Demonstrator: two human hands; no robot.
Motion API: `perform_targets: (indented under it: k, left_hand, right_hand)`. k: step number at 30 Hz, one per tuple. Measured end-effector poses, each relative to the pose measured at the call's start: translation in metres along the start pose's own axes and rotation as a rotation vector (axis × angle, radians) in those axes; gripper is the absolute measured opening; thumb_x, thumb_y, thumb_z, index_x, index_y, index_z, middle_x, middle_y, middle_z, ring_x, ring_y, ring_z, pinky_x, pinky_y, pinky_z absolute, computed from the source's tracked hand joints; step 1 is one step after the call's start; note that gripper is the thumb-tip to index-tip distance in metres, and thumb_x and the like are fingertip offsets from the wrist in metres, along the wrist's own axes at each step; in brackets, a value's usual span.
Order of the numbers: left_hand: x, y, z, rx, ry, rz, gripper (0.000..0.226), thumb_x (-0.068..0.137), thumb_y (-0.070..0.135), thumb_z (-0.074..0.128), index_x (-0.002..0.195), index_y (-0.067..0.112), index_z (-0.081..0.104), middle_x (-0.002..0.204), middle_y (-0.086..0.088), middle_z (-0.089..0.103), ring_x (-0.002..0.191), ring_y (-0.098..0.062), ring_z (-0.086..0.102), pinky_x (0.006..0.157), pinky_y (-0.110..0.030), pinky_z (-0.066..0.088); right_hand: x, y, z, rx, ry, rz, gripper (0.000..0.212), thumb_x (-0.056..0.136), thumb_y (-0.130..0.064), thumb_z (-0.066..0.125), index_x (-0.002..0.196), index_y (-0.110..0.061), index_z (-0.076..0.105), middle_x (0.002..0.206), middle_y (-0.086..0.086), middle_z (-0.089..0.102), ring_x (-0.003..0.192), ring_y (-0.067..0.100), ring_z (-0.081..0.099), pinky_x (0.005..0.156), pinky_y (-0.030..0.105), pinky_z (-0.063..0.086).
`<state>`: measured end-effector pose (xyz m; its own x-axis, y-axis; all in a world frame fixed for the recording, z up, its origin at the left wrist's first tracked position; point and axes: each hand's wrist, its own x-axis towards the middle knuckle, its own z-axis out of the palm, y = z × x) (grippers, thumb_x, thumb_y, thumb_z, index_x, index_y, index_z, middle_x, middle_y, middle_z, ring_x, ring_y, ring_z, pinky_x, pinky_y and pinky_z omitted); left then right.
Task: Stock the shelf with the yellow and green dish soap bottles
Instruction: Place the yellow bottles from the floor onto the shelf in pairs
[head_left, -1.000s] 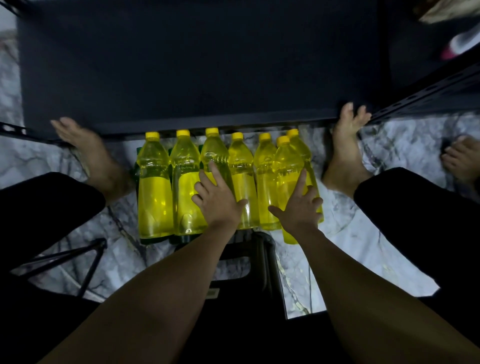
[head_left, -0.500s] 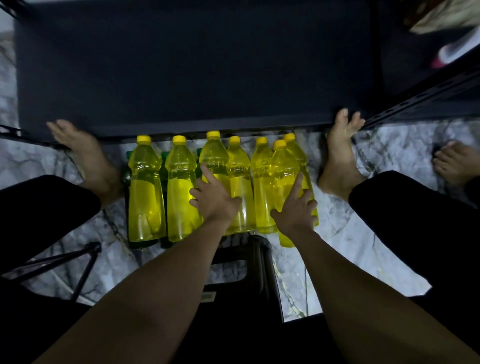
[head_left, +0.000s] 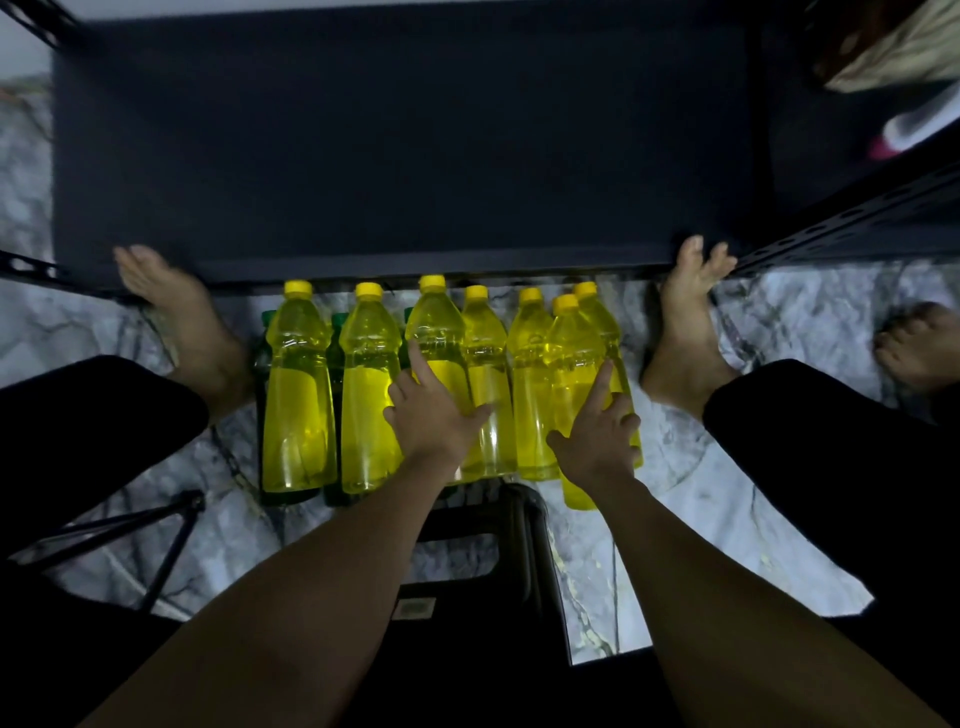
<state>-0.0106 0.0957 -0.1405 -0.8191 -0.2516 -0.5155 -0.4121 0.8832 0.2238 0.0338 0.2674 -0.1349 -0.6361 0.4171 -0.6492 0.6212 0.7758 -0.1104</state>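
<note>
**Yellow bottles lined up on the marble floor below the shelf**

Grey-veined marble floor (head_left: 685, 519) lies under me, with the dark, bare shelf (head_left: 395, 145) at 12 o'clock. Between my bare feet the yellow dish soap bottles (head_left: 298, 395) lie in a row with their caps toward the shelf edge. Green dish soap bottles (head_left: 268, 325) peek out from under the leftmost ones. My left hand (head_left: 434, 415) rests flat, fingers spread, on the third bottle from the left (head_left: 436, 332), clasping nothing. My right hand (head_left: 602, 436) lies on the bottle stacked on top (head_left: 571, 358) at the 3 o'clock end of the row, index finger stretched out along it, the other fingers loosely curled, not closed around it. A black stool (head_left: 519, 525) sits at 6 o'clock from the row.
</note>
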Motion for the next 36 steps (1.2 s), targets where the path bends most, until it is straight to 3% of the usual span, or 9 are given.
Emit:
perform_targets:
  k: [5,16,20,26,29,32,36]
  left_hand:
    - [0.007,0.007,-0.004,-0.08,-0.083,-0.059,0.13,0.069,0.045,0.085,0.156,0.019,-0.008,0.143,-0.018,0.04,0.132,-0.035,0.035,0.102,-0.049,0.035]
    - [-0.011,-0.011,-0.044,-0.164,-0.188,0.086,0.122,0.071,0.044,0.083,0.157,0.029,-0.002,0.141,-0.012,0.048,0.132,-0.037,0.041,0.106,-0.053,0.034]
    - [-0.024,-0.015,-0.082,-0.192,-0.068,0.155,0.123,0.068,0.041,0.085,0.156,0.03,-0.001,0.136,-0.011,0.053,0.129,-0.038,0.044,0.105,-0.053,0.037]
    - [-0.05,-0.012,-0.169,-0.218,0.156,0.31,0.121,0.067,0.039,0.085,0.156,0.029,0.005,0.133,-0.011,0.053,0.126,-0.038,0.046,0.102,-0.052,0.037]
    - [-0.073,-0.008,-0.214,-0.269,0.274,0.412,0.12,0.065,0.039,0.086,0.156,0.028,0.008,0.134,-0.01,0.051,0.124,-0.037,0.046,0.101,-0.051,0.035]
    - [-0.1,-0.005,-0.252,-0.318,0.382,0.522,0.117,0.065,0.033,0.084,0.156,0.027,0.01,0.132,-0.008,0.051,0.122,-0.034,0.046,0.101,-0.051,0.033]
    - [-0.137,0.0,-0.293,-0.382,0.52,0.674,0.115,0.067,0.027,0.081,0.157,0.027,0.009,0.129,-0.004,0.05,0.121,-0.029,0.043,0.101,-0.047,0.03]
  right_hand:
    - [-0.002,-0.001,-0.002,0.008,0.006,0.005,0.121,0.081,-0.045,0.072,0.153,-0.025,-0.023,0.148,0.016,0.024,0.129,0.041,0.033,0.087,0.058,0.048]
    - [-0.024,-0.009,-0.042,0.15,-0.009,-0.155,0.111,0.087,-0.043,0.067,0.152,-0.036,-0.023,0.152,0.026,0.023,0.135,0.047,0.03,0.098,0.057,0.04]
    - [-0.045,-0.02,-0.069,0.153,0.09,-0.331,0.112,0.086,-0.043,0.069,0.154,-0.033,-0.02,0.143,0.033,0.031,0.129,0.049,0.038,0.098,0.05,0.04]
    - [-0.099,-0.042,-0.119,0.205,0.222,-0.53,0.112,0.086,-0.041,0.068,0.151,-0.039,-0.023,0.126,0.027,0.044,0.112,0.046,0.05,0.094,0.046,0.043]
    - [-0.139,-0.046,-0.154,0.195,0.316,-0.617,0.107,0.089,-0.042,0.066,0.153,-0.033,-0.02,0.127,0.017,0.043,0.118,0.043,0.046,0.094,0.039,0.028]
    - [-0.169,-0.05,-0.183,0.24,0.424,-0.681,0.105,0.088,-0.038,0.066,0.154,-0.036,-0.016,0.136,0.012,0.04,0.123,0.039,0.043,0.081,0.033,0.018]
    - [-0.197,-0.056,-0.212,0.442,0.583,-0.842,0.113,0.083,-0.031,0.072,0.152,-0.045,-0.015,0.128,0.008,0.041,0.118,0.03,0.045,0.096,0.041,0.039]
